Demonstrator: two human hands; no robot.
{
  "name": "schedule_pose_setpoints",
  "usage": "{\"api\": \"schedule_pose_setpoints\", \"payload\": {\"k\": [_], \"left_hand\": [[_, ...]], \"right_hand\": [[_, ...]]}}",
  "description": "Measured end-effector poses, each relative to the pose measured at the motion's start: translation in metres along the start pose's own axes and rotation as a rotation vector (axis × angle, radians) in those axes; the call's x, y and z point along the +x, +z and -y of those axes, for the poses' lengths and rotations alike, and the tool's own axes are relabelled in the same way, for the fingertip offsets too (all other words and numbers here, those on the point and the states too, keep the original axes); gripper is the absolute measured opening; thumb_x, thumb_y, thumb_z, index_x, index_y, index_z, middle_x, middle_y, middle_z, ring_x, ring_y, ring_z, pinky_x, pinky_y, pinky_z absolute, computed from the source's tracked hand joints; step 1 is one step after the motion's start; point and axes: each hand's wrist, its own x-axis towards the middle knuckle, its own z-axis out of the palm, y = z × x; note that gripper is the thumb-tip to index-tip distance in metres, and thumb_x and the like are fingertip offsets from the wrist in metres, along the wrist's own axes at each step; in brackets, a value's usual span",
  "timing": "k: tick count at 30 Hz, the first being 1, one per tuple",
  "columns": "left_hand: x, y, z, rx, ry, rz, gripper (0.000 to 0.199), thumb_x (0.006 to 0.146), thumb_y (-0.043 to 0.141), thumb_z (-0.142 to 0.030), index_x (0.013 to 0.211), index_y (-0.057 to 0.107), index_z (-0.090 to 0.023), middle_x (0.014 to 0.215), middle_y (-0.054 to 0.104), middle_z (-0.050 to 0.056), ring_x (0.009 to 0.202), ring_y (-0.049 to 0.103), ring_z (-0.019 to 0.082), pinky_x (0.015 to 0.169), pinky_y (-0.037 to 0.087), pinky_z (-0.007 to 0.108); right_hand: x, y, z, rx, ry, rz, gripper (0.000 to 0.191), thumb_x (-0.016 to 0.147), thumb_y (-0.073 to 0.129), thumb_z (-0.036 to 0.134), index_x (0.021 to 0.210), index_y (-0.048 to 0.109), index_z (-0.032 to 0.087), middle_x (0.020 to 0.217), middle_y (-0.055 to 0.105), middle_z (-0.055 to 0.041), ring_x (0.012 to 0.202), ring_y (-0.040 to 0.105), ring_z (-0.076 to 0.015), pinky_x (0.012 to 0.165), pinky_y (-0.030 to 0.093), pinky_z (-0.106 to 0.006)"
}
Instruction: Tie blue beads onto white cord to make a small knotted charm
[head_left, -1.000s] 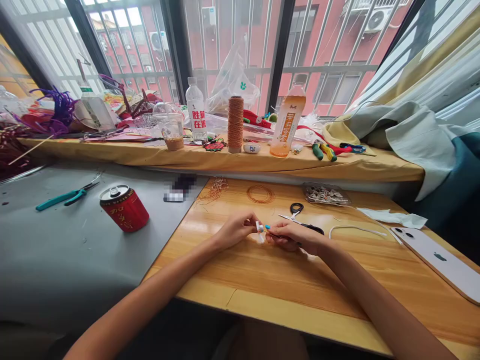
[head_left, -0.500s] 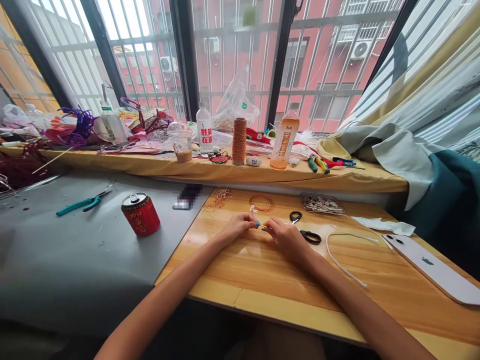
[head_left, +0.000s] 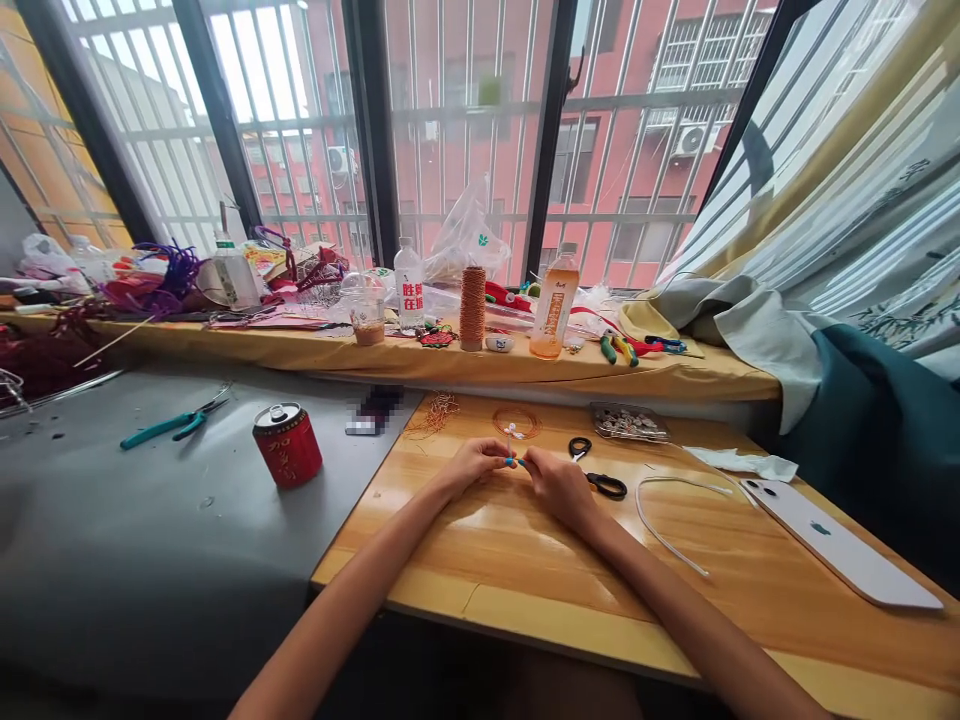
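Observation:
My left hand [head_left: 480,465] is closed in a pinch on a thin stem topped by small white petals [head_left: 514,431]. Fingertip to fingertip with it, my right hand [head_left: 559,487] pinches too; the thin orange strand seen between the hands earlier is now mostly hidden by the fingers. Blue spots show at the meeting fingertips, too small to tell apart. Just behind the petals lies a coil of copper-coloured wire [head_left: 534,420]. Black-handled scissors [head_left: 606,486] rest beside my right hand.
On the wooden board [head_left: 420,590] are wire scraps [head_left: 435,412], a clear box of small pieces [head_left: 630,424], a white cord [head_left: 667,541] and a phone [head_left: 840,545]. A red can [head_left: 289,450] and teal pliers [head_left: 169,430] stand left. Bottles and a thread spool [head_left: 472,310] line the sill.
The view has shifted slightly. My fingertips have drawn closer together, and the orange strand between them no longer shows clearly. The white petals now appear more upright above my left fingers.

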Motion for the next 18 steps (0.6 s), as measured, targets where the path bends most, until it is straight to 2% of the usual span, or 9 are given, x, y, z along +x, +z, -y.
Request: {"api": "schedule_pose_setpoints", "payload": {"k": [5, 10, 14, 18], "left_hand": [[0.004, 0.005, 0.000, 0.099, 0.049, -0.034, 0.017, 0.061, 0.057, -0.022, 0.075, 0.058, -0.012, 0.057, 0.054, -0.004, 0.035, 0.031, 0.001, 0.035, 0.019, 0.017], [0.021, 0.008, 0.008, 0.236, 0.105, -0.096, 0.011, 0.062, 0.057, -0.023, 0.067, 0.057, -0.013, 0.045, 0.047, -0.006, 0.033, 0.032, 0.002, 0.036, 0.021, 0.017], [0.031, 0.005, 0.015, 0.243, 0.113, -0.089, 0.011, 0.064, 0.053, -0.024, 0.067, 0.056, -0.013, 0.043, 0.045, -0.007, 0.030, 0.033, 0.004, 0.034, 0.020, 0.017], [0.031, 0.001, 0.015, 0.236, 0.121, -0.159, 0.015, 0.064, 0.055, -0.028, 0.069, 0.056, -0.013, 0.047, 0.046, -0.006, 0.034, 0.034, 0.004, 0.037, 0.023, 0.017]], "right_hand": [[0.001, -0.002, -0.002, 0.011, 0.034, 0.054, 0.022, 0.085, 0.032, 0.027, 0.082, 0.052, 0.019, 0.074, 0.063, -0.0037, 0.065, 0.056, -0.0141, 0.051, 0.024, -0.022], [0.007, 0.003, -0.009, -0.015, 0.045, 0.067, 0.023, 0.086, 0.030, 0.025, 0.082, 0.051, 0.019, 0.071, 0.063, -0.0042, 0.062, 0.056, -0.0142, 0.052, 0.025, -0.023], [0.013, 0.006, -0.010, -0.024, 0.025, 0.065, 0.024, 0.086, 0.030, 0.024, 0.080, 0.052, 0.018, 0.072, 0.063, -0.0044, 0.063, 0.057, -0.0148, 0.052, 0.026, -0.023], [0.017, 0.005, -0.007, -0.010, -0.012, 0.043, 0.025, 0.087, 0.029, 0.028, 0.084, 0.052, 0.019, 0.084, 0.061, -0.0049, 0.070, 0.057, -0.0147, 0.052, 0.029, -0.022]]}}
